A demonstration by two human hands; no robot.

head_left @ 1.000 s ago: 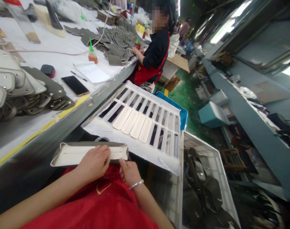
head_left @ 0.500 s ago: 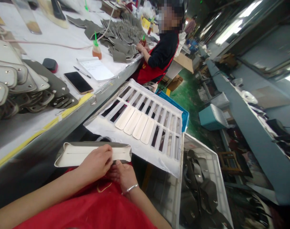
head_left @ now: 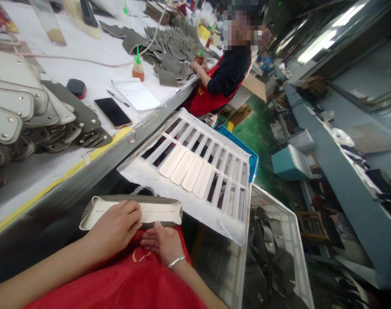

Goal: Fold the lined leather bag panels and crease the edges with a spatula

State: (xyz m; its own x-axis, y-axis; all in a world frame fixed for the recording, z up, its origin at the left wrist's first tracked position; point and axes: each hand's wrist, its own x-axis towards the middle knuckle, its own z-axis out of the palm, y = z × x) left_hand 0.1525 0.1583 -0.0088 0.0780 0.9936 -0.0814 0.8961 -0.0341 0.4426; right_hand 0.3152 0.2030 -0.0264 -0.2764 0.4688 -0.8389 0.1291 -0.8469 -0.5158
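A grey bag body (head_left: pixel 161 200) lies across my lap, its long white base panel (head_left: pixel 160 209) facing up with a thin line along the middle. My left hand (head_left: pixel 116 225) rests over the panel, fingers curled down round the near edge, holding it. By that same edge, to the right, is my right hand (head_left: pixel 165 244), wearing a silver bangle. Its thumb tip is at the grey edge and its fingers stretch out below, over my red apron (head_left: pixel 124 274), with nothing in them. The underside of the bag body is hidden.
Ahead, a white slatted rack (head_left: pixel 211 210) carries several white strips (head_left: pixel 181 169). A crate (head_left: pixel 298 240) of grey bags stands right. The table on the left holds stacked grey and white pieces (head_left: pixel 12 98), a phone (head_left: pixel 112 112), a notepad (head_left: pixel 139 94) and a glue bottle (head_left: pixel 138 68). A co-worker (head_left: pixel 227 71) sits beyond.
My left hand has slid left along the panel. My right hand's fingers have come out from beneath the near edge and straightened. The view has shifted slightly.
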